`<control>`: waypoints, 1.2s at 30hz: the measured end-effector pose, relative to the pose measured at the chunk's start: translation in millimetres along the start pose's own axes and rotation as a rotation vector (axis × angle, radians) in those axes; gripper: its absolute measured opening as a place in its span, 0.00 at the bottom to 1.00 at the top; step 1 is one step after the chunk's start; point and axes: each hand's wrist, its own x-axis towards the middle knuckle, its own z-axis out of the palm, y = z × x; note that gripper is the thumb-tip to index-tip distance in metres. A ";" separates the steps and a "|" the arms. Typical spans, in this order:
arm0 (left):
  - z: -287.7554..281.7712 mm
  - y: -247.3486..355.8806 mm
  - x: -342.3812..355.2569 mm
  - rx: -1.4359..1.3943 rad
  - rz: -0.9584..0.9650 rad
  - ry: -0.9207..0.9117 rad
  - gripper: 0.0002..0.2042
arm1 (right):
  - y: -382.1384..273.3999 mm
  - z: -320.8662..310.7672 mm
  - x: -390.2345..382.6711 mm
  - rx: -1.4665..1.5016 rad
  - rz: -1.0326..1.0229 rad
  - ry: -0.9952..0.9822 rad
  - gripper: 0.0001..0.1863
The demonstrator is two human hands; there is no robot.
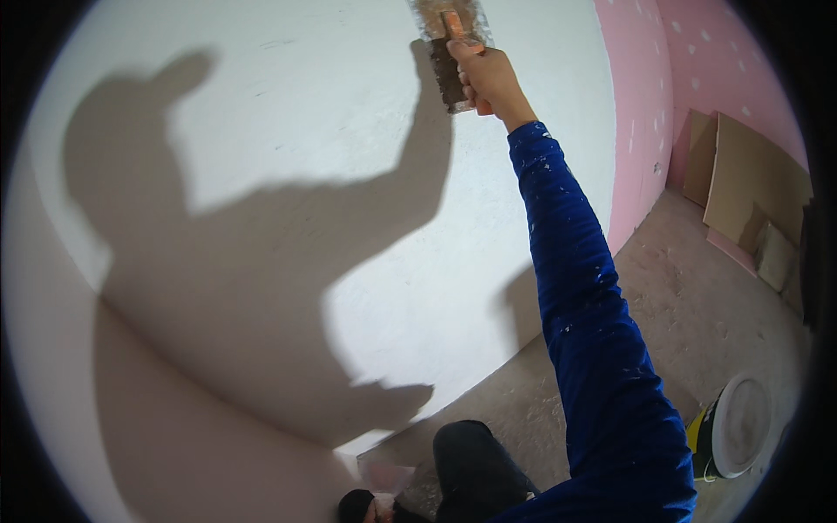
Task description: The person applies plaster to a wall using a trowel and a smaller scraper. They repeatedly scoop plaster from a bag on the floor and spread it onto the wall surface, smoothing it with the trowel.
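Note:
My right hand (495, 80) is raised high, its arm in a blue sleeve speckled with white. Its fingers are wrapped round the orange handle of a plastering trowel (447, 83). The broad trowel blade lies at or very close to the white wall (523, 209); its upper part looks worn and smeared by motion. My left hand is not in view. On the wall falls a large shadow of a capped head, a body and the raised arm.
Pink wallboard (635, 113) with white spots meets the white wall at the right. Brown boards (750, 179) lean there. A bucket (743, 425) with a pale round top stands on the dusty floor (671, 305) at lower right. My dark trouser leg (478, 462) shows below.

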 end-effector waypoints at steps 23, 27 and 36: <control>2.5 -10.1 11.6 0.033 0.081 0.071 0.26 | 65.6 -7.9 11.2 0.457 0.299 0.086 0.21; 6.2 -10.2 5.4 -0.002 0.168 0.101 0.26 | 82.9 -59.8 -9.1 0.428 0.392 0.220 0.22; 4.2 -13.6 1.3 0.036 0.137 0.101 0.25 | 96.7 -91.4 -42.1 -0.149 0.070 0.455 0.23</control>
